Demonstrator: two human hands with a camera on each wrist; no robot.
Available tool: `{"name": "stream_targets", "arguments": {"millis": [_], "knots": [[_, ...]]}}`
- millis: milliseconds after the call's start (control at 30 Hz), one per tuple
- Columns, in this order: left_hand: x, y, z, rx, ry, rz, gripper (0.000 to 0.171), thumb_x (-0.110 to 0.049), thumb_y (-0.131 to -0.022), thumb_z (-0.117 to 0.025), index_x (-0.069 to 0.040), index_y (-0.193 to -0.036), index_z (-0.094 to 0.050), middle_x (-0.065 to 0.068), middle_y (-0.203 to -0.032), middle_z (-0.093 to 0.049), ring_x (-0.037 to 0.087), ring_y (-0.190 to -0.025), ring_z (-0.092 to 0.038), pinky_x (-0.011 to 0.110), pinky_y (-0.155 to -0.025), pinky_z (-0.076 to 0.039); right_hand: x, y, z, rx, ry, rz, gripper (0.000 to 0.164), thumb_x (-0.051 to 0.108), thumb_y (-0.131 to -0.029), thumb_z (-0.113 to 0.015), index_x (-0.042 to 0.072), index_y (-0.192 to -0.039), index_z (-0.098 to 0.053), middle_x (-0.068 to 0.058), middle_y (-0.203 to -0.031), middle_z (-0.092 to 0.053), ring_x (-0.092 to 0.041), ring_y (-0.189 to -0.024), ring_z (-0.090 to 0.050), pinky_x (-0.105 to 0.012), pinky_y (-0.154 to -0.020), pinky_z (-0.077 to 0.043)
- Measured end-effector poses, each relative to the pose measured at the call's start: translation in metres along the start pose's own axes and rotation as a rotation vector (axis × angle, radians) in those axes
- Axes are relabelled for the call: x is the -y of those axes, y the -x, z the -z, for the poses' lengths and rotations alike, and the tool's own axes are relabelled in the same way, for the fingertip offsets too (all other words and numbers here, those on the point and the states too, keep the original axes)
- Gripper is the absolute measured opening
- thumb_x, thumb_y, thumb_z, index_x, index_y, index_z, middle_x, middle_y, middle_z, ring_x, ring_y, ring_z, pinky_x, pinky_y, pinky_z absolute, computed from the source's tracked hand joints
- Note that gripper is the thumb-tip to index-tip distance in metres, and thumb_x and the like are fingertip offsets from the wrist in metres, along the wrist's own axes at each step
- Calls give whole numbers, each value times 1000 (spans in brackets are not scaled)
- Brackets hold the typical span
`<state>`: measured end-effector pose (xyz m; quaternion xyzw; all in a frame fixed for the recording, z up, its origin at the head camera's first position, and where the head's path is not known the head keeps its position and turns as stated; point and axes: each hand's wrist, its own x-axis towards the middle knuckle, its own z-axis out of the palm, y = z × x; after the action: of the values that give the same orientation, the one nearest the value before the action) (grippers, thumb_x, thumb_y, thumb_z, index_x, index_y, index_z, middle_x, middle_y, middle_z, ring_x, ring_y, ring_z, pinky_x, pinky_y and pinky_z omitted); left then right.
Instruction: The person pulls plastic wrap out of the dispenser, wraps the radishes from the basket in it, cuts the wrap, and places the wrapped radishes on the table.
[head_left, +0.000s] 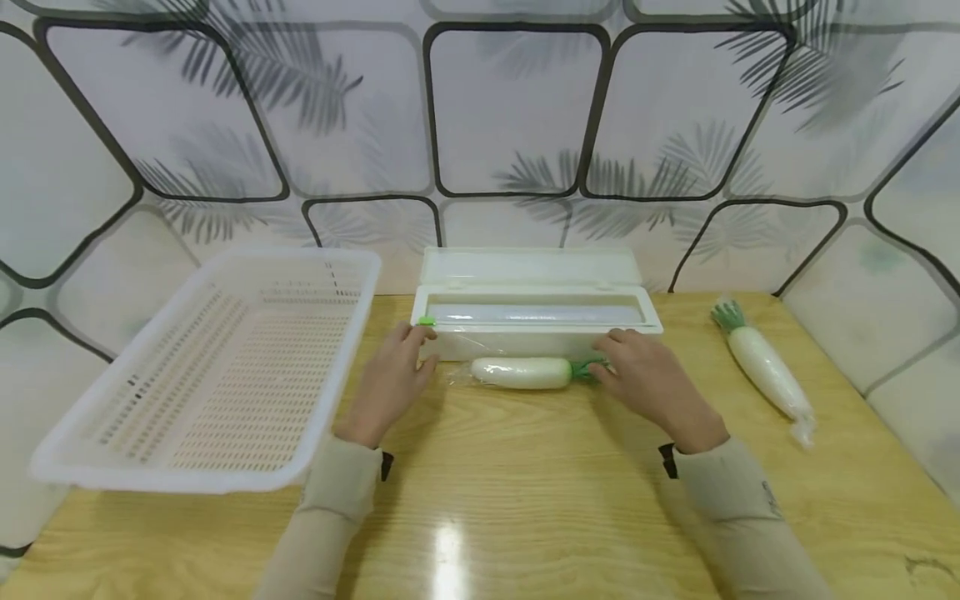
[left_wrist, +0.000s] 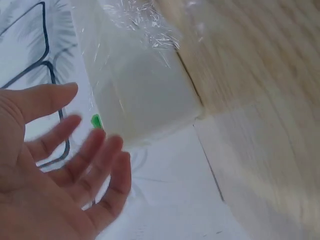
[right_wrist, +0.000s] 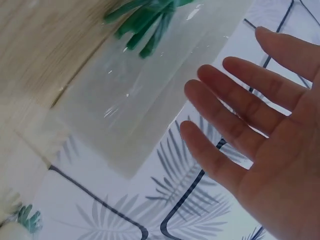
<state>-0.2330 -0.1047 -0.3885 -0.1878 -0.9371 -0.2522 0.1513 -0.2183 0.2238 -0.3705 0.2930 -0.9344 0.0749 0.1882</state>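
Observation:
A white radish [head_left: 521,373] with green leaf stubs lies along the front of a white cling film dispenser [head_left: 517,343], clear film [head_left: 459,375] bunched at its left tip. The dispenser's lid [head_left: 528,267] is raised and a roll of film [head_left: 536,314] shows inside. At the left end, my left hand [head_left: 392,379] is beside the green slider [head_left: 426,321]; its fingers look loosely bent with nothing between them in the left wrist view. Near the radish leaves [right_wrist: 150,25], my right hand [right_wrist: 250,125] has its fingers extended and spread, grasping nothing.
A white perforated plastic basket [head_left: 56,467] stands on the left of the wooden table [head_left: 495,500]. Another radish [head_left: 768,371], wrapped in film with a twisted end, lies at the right. Patterned cloth [head_left: 517,108] rises behind the table.

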Motion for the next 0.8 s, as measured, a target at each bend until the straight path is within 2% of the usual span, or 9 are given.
{"name": "stream_targets", "arguments": {"millis": [67, 167, 233, 333, 433, 567, 667, 800], "knots": [[1, -2, 1, -15, 69, 85, 39, -9, -95, -70, 4, -129, -56, 24, -119, -56, 29, -84, -58, 39, -64, -54, 2, -6, 2, -10, -40, -8, 23, 7, -88, -79, -5, -107, -71, -18, -100, -69, -33, -85, -67, -45, -72, -57], [3, -8, 2, -17, 199, 199, 55, -11, -95, -71, 7, -140, -45, 28, -131, -48, 35, -97, -56, 46, -80, -55, 5, -19, 2, -56, -104, -4, 20, 6, -89, -77, -5, -106, -72, -18, -102, -70, -34, -91, -67, -47, -76, -57], [7, -11, 2, -12, 312, 262, 62, -12, -94, -71, 7, -144, -40, 29, -139, -41, 39, -113, -52, 51, -93, -51, 8, -29, 0, -91, -162, 11, 18, 5, -90, -76, -5, -105, -72, -17, -103, -70, -35, -94, -67, -48, -78, -56], [13, -15, -1, 15, 475, 312, 71, -12, -93, -72, 7, -150, -34, 28, -147, -37, 42, -131, -42, 56, -108, -40, 14, -45, -6, -154, -253, 62, 15, 1, -90, -75, -4, -103, -72, -16, -103, -70, -34, -95, -66, -48, -78, -56], [20, -18, -6, 71, 574, 338, 77, -15, -93, -73, 2, -155, -30, 27, -154, -32, 43, -137, -36, 58, -111, -35, 19, -60, -15, -215, -321, 131, 13, -3, -89, -75, -4, -101, -72, -15, -100, -70, -33, -93, -66, -46, -78, -56], [26, -21, -13, 113, 631, 343, 82, -16, -93, -73, -4, -159, -27, 24, -162, -23, 45, -140, -33, 61, -111, -34, 28, -79, -24, -269, -369, 213, 11, -5, -88, -75, -4, -98, -71, -15, -97, -70, -32, -91, -65, -45, -78, -55], [30, -23, -16, 111, 653, 312, 83, -16, -93, -74, -5, -160, -26, 23, -163, -22, 46, -140, -32, 62, -112, -32, 36, -92, -28, -265, -407, 216, 9, -4, -89, -74, -4, -97, -71, -14, -96, -70, -32, -93, -65, -45, -81, -55], [34, -28, -18, 109, 663, 284, 83, -19, -94, -75, -5, -160, -26, 22, -163, -24, 44, -144, -29, 60, -115, -29, 47, -106, -32, -214, -457, 173, 7, -2, -91, -72, -3, -98, -72, -13, -96, -71, -31, -94, -65, -45, -85, -54]]}}
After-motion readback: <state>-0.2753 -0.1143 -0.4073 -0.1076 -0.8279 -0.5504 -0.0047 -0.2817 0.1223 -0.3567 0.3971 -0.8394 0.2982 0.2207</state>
